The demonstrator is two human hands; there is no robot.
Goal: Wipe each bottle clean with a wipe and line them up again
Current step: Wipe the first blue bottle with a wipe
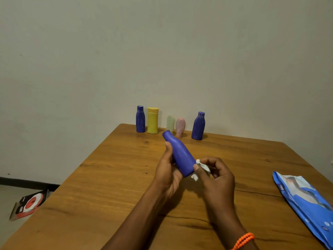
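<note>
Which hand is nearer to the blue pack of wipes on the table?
Right. The right hand, pinching a white wipe at the held bottle's base, is closer to the pack of wipes; the left hand is farther away.

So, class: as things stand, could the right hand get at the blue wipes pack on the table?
Probably yes. The wipes pack lies flat to the right of the right hand with bare table between them. But that hand already pinches a wipe against the held bottle, so it isn't free.

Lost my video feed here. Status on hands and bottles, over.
Left hand holding blue bottle tilted; right hand pressing wipe to its base. Five bottles standing at the wall. Nothing in the way.
</note>
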